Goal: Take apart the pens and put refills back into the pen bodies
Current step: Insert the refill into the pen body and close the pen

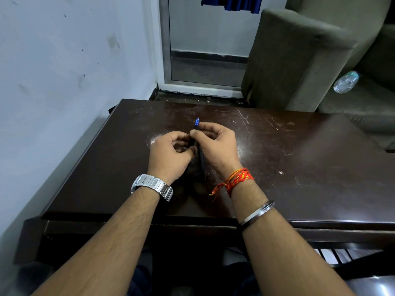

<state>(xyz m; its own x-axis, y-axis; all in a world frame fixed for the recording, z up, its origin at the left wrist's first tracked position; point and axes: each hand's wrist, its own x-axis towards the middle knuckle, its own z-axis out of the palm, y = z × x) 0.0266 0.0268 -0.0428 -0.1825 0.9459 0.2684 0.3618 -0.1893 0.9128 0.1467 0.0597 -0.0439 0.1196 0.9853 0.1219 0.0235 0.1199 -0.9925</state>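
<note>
A dark pen [201, 161] with a blue tip pointing away from me is held over the middle of the dark wooden table [299, 167]. My right hand [215, 144] grips the pen near its blue tip, thumb on top. My left hand [171, 154] is curled against the pen's left side, fingers closed around a dark part that is mostly hidden. The pen's rear end sticks out between my wrists. Whether a second pen piece lies under my left hand is unclear.
A white wall runs along the table's left side. Behind the table are a glass door [205, 50] and a grey-green sofa [299, 60] with a plastic bottle [346, 82] on its seat. The tabletop is scratched.
</note>
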